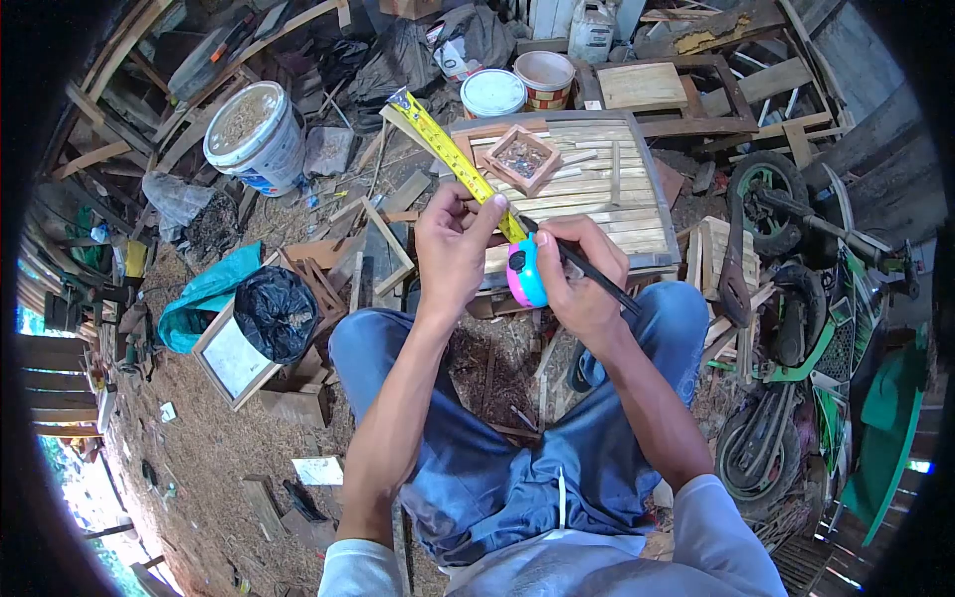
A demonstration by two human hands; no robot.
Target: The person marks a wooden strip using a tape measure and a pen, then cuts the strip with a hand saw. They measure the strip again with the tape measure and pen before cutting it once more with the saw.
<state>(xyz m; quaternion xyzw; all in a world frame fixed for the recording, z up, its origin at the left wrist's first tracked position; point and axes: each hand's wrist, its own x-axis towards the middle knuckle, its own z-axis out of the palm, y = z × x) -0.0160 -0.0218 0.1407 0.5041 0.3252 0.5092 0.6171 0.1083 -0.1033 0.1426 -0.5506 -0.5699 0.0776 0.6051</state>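
My left hand [453, 244] pinches the yellow blade of a tape measure between thumb and fingers. The blade [438, 139] runs out up and left, its metal hook end past my fingers, with a pale wooden strip [403, 117] showing along its underside. My right hand [589, 279] is closed at the pink and turquoise case [527, 274], thumb resting on its side. A long thin black piece [607, 287] passes through the same hand and sticks out toward my knee. Just beyond my hands, a small wooden frame box [522, 159] sits on a slatted wooden top [592, 194].
White buckets [254, 134] stand at the back left, with more paint pails [493, 92] behind the slatted top. A black bag [277, 313] lies in a wooden frame at left. A motorbike wheel [766, 204] and green parts lie at right. Wood scraps and sawdust cover the floor.
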